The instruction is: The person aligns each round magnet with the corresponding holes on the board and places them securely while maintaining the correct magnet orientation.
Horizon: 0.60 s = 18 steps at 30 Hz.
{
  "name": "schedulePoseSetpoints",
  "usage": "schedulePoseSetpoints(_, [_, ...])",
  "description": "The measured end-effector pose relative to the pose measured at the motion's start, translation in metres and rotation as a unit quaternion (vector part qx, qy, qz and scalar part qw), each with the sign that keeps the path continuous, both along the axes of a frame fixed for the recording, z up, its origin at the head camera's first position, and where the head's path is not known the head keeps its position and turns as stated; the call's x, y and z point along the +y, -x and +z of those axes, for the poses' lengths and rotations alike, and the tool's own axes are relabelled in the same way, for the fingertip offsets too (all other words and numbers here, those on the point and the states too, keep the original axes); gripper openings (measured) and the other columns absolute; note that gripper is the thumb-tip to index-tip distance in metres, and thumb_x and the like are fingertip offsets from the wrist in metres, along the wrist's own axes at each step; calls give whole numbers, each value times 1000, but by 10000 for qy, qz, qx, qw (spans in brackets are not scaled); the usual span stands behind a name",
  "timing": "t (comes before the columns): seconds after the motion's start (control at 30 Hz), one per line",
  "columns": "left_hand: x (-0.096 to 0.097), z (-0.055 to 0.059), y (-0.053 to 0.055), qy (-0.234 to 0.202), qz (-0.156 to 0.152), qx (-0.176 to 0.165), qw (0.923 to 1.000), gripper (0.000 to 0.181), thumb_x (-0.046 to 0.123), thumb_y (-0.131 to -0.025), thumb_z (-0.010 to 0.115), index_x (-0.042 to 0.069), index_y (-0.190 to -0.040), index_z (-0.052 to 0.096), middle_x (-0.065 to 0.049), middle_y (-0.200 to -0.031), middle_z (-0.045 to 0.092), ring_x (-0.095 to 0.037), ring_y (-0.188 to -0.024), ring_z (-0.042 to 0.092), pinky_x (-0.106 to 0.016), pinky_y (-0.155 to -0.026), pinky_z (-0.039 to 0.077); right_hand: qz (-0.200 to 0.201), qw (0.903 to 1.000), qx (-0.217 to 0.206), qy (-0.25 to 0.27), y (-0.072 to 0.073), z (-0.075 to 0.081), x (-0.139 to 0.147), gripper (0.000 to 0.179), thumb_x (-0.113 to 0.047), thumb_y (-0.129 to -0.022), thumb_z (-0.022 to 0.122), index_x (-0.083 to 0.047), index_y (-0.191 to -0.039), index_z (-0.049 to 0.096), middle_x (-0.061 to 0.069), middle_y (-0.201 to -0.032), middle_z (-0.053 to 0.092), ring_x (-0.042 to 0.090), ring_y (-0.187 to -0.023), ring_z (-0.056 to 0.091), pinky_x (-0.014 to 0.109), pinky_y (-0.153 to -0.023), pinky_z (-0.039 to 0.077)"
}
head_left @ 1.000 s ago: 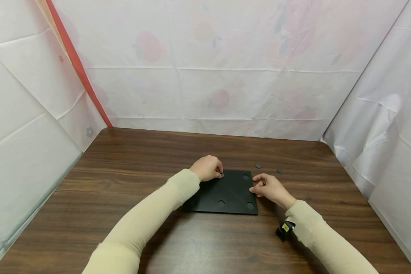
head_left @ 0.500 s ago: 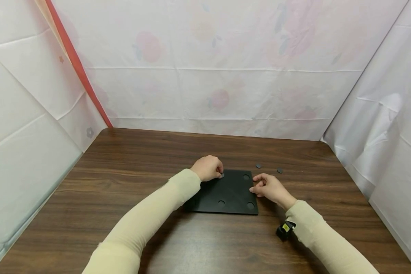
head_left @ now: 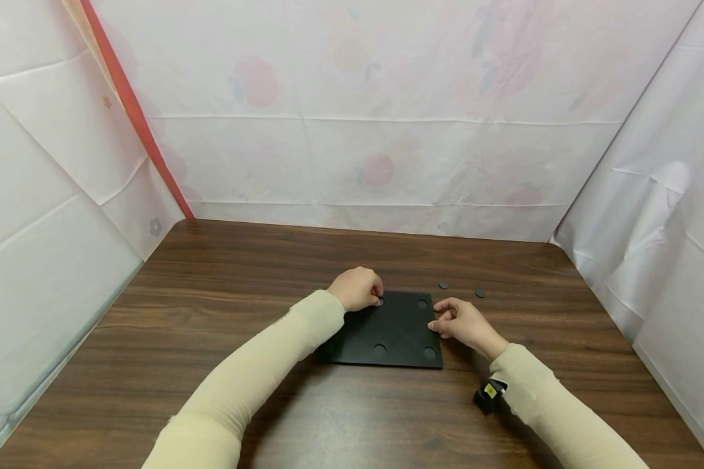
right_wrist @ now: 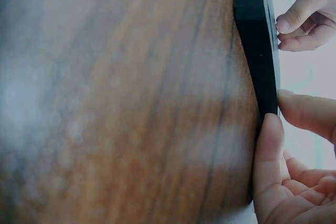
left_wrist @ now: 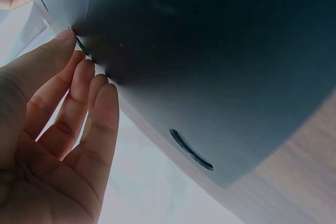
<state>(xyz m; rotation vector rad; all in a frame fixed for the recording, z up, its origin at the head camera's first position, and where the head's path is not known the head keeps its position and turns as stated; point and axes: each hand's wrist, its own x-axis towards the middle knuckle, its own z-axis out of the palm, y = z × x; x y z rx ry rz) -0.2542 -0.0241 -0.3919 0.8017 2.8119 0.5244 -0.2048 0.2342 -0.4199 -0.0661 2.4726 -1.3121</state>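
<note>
A black rectangular plate (head_left: 397,329) with round recesses lies on the table. My left hand (head_left: 354,288) reaches over its far edge, thumb and fingertips pinching a small grey disc (head_left: 381,301) at the middle far recess. In the left wrist view the fingers (left_wrist: 105,108) hide most of that spot, and the disc cannot be made out there. My right hand (head_left: 468,327) grips the plate's right edge, with the thumb (right_wrist: 307,114) on the top face and a finger (right_wrist: 270,135) against the side. Recesses show at the far right corner (head_left: 423,303) and near right corner (head_left: 430,353).
Two loose dark discs, a left one (head_left: 442,285) and a right one (head_left: 480,294), lie on the wooden table (head_left: 240,260) beyond the plate. A small black device (head_left: 488,396) sits at my right wrist. White printed curtains (head_left: 328,156) enclose the table's back and sides.
Both hands stay almost where they were. The grey disc under my left fingertips shows less than before, with a dark recess rim now visible there.
</note>
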Motion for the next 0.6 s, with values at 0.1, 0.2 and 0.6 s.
schedulePoseSetpoints(0.1, [0, 0, -1, 0, 1, 10, 10000, 14, 18, -90, 71, 13, -103, 75, -1, -99, 73, -13, -83, 66, -31, -82, 55, -2, 10000, 4, -3, 0, 0, 0, 47, -13, -90, 71, 4, -129, 52, 9, -88, 64, 15, -76, 64, 33, -73, 57])
schedulePoseSetpoints(0.2, [0, 0, -1, 11, -5, 12, 10000, 14, 17, -91, 71, 13, -103, 75, -2, -99, 73, -13, -83, 66, -32, -82, 54, 0, 10000, 6, 15, -1, 0, 0, 46, -12, -90, 71, 4, -129, 52, 9, -88, 64, 15, -76, 64, 33, -73, 57])
schedulePoseSetpoints(0.6, [-5, 0, -1, -131, 9, -330, 9994, 19, 19, -92, 70, 12, -109, 72, -2, -103, 70, -14, -88, 62, -33, -84, 53, 4, 10000, 9, 17, -1, 0, 0, 47, -12, -90, 71, 4, -129, 52, 9, -88, 64, 15, -75, 64, 33, -73, 57])
